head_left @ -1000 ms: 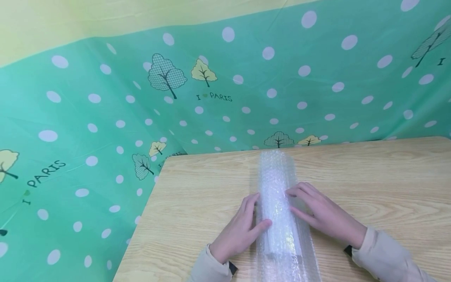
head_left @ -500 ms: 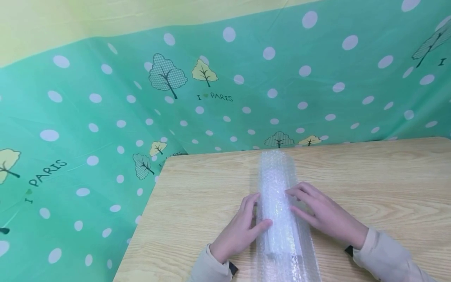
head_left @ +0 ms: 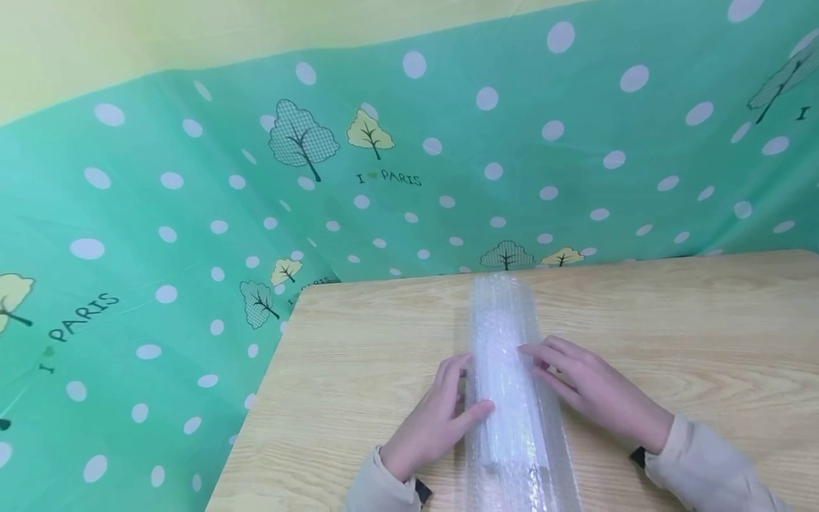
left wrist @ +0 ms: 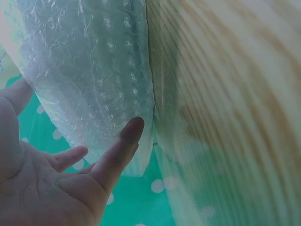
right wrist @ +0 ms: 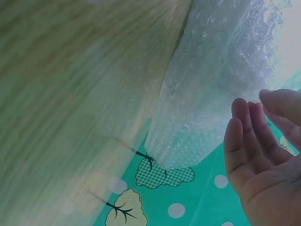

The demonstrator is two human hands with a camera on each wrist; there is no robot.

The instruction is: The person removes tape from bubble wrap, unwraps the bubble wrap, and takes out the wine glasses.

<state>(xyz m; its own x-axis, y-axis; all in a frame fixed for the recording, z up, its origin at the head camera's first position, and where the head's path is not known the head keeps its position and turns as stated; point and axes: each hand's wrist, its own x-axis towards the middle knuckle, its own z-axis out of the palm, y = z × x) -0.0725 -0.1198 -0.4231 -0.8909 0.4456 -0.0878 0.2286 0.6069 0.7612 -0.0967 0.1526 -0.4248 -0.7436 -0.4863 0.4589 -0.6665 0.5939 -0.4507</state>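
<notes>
A long roll of bubble wrap (head_left: 502, 334) lies lengthwise on the wooden table, wound around something white that shows through its middle. The contents cannot be made out. My left hand (head_left: 435, 419) rests at the roll's left side, its thumb on top and its fingertips against the edge. In the left wrist view, the left fingers (left wrist: 115, 157) are spread and fairly straight along the bubble wrap. From the right, my right hand (head_left: 595, 387) touches the roll's upper surface with a fingertip. The right wrist view shows the right fingers (right wrist: 244, 136) loosely bent beside the plastic, thumb near them.
The wood-grain table (head_left: 691, 320) extends to both sides of the roll. Behind it and to the left hangs a green polka-dot cloth (head_left: 409, 142) printed with trees. The roll's far end reaches nearly to the table's back edge.
The right hand has shifted slightly right and down, and its thumb has drawn closer to its fingers. The left hand and the bubble wrap have stayed almost still.
</notes>
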